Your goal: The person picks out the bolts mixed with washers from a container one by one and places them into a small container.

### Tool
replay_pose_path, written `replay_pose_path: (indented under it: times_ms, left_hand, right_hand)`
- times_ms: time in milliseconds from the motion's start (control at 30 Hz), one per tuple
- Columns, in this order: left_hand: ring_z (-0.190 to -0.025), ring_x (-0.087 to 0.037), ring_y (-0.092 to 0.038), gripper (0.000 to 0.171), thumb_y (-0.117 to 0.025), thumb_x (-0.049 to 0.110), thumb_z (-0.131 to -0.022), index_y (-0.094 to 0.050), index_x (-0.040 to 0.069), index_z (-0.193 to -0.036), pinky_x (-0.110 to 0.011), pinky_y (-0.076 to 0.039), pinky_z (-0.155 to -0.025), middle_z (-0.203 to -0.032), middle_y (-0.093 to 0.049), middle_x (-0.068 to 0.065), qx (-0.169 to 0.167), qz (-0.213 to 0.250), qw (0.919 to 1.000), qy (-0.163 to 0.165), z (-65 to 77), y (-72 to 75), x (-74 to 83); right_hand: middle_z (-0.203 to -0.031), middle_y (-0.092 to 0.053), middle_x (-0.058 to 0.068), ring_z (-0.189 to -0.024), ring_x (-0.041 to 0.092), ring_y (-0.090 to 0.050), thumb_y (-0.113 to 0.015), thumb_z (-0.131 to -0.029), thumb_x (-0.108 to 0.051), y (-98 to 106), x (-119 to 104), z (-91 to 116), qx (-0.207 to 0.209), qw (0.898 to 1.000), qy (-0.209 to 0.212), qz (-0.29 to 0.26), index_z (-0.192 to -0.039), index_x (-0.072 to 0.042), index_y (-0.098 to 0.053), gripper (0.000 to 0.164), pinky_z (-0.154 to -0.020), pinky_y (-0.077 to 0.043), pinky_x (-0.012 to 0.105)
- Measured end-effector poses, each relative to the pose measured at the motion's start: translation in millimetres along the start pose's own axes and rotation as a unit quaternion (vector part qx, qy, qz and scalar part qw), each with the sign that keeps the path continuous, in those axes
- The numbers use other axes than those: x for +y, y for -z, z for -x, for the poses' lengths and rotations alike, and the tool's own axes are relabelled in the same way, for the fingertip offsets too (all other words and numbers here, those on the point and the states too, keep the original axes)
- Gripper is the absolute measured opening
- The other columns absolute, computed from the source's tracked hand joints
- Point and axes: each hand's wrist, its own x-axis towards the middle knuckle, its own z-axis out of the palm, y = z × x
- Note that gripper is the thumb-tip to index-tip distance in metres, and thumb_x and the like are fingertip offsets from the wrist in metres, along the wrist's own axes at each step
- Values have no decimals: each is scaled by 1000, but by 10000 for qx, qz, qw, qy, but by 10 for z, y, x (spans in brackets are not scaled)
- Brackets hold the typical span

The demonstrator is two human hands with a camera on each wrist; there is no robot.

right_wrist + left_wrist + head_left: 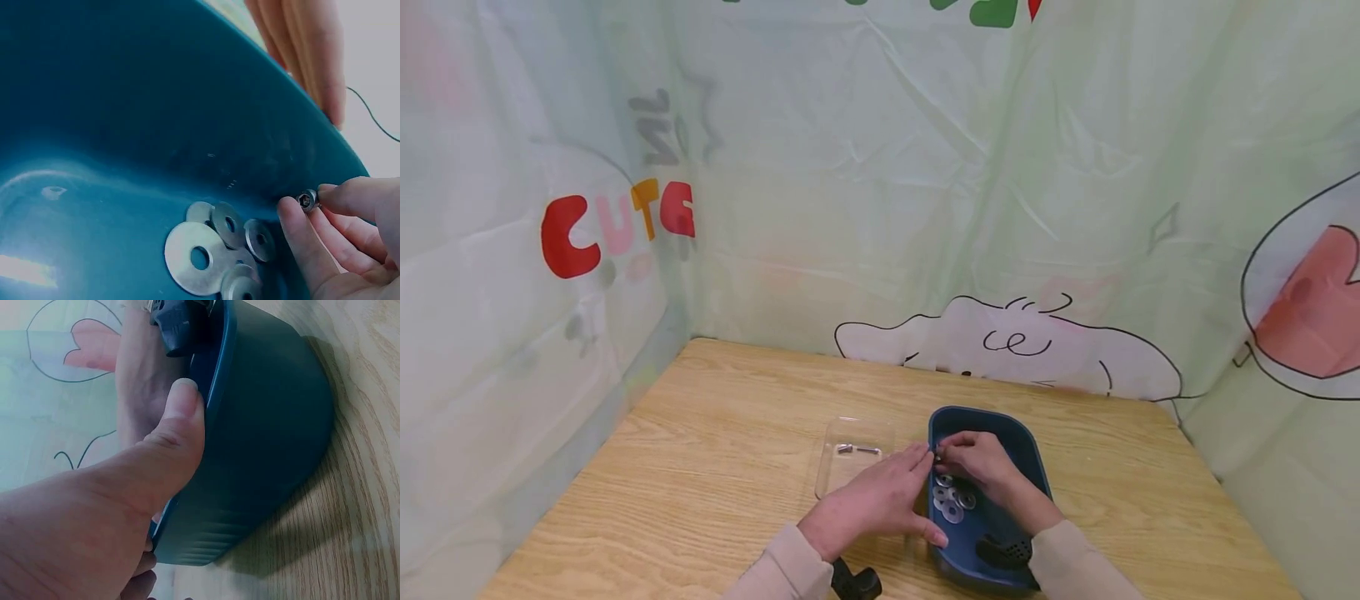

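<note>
My right hand (981,458) reaches into a deep blue bin (992,422). Between its thumb and index finger it pinches a small metal socket-head screw (306,200), close to the bin's side wall in the right wrist view. Several flat metal washers (185,251) lie overlapping on the bin floor beside those fingers. My left hand (880,500) rests against the bin's left side, its fingers extended along the rim. The left thumb (182,403) lies at the rim in the left wrist view, nearer to me than the fingers.
Left of the bin stands a clear plastic tray (833,479) holding small metal pieces (868,451). Black wrist devices (859,583) show at both sleeves. The wooden table (700,467) meets a printed curtain (850,208) at the back and sides.
</note>
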Motion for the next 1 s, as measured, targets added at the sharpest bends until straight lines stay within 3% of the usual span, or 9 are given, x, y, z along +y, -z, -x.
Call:
replay_pose_path:
  times_ms: [267, 533, 767, 1000]
  left_hand:
    - [-152, -21, -26, 112, -68, 70, -76, -22, 9, -159, -38, -33, -121, -166, -21, -7, 93, 424, 9990, 118, 31, 15, -62]
    - [-152, -23, -25, 111, -69, 69, -77, -25, 6, -157, -38, -33, -121, -165, -23, -12, 281, 75, 9990, 345, 95, 74, -86]
    - [-153, -24, -23, 112, -68, 71, -77, -26, 5, -157, -39, -31, -122, -165, -23, -12, 313, 73, 9977, 594, 186, 144, -158]
    - [-152, -26, -25, 112, -70, 69, -77, -27, 0, -155, -40, -31, -122, -164, -24, -15, 506, -97, 9967, 628, 247, 174, -254]
  right_hand:
    - [-109, -71, 17, -92, 23, -74, -64, -95, -10, 70, -102, 42, -80, 9998, 145, -64, -112, 4, -68, 22, -86, -61, 36]
    - [-108, -70, 17, -94, 25, -74, -65, -96, -11, 142, -224, 102, -270, 9990, 341, -92, -114, 5, -66, 24, -86, -61, 35]
    - [-109, -70, 18, -95, 25, -74, -66, -95, -11, 159, -327, 124, -408, 9982, 416, -102, -117, 6, -64, 27, -87, -61, 36]
    - [-107, -69, 18, -93, 24, -74, -66, -95, -10, 109, -415, 146, -556, 9969, 502, -226, -116, 8, -63, 28, -87, -60, 38]
